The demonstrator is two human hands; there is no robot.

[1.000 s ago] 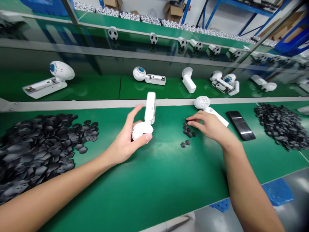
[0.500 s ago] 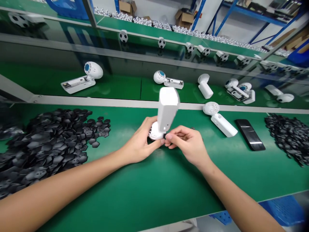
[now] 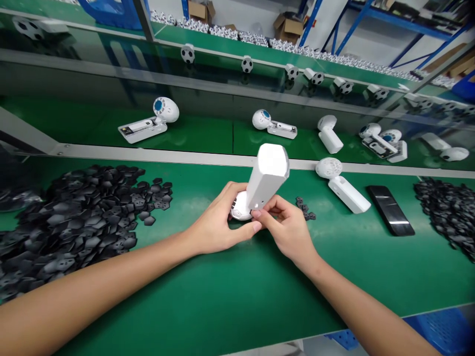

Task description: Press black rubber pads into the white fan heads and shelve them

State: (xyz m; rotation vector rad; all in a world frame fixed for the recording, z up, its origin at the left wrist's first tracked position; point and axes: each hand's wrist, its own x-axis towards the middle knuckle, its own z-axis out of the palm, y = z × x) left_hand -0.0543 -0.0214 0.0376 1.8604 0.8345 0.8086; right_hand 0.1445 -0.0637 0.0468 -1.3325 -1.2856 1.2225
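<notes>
Leaning over the green bench (image 3: pixel 237 296), beside the heap of black pieces (image 3: pixel 74 217), holding the white fan (image 3: pixel 267 173) head-down at mid-bench, left hand (image 3: pixel 217 222) fingers wrapped round its round head, right hand (image 3: pixel 289 227) fingers pinching its neck.

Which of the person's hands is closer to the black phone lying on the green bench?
Right. The right hand, pinching the white fan, sits left of the phone; the left hand grips the fan farther left.
</notes>
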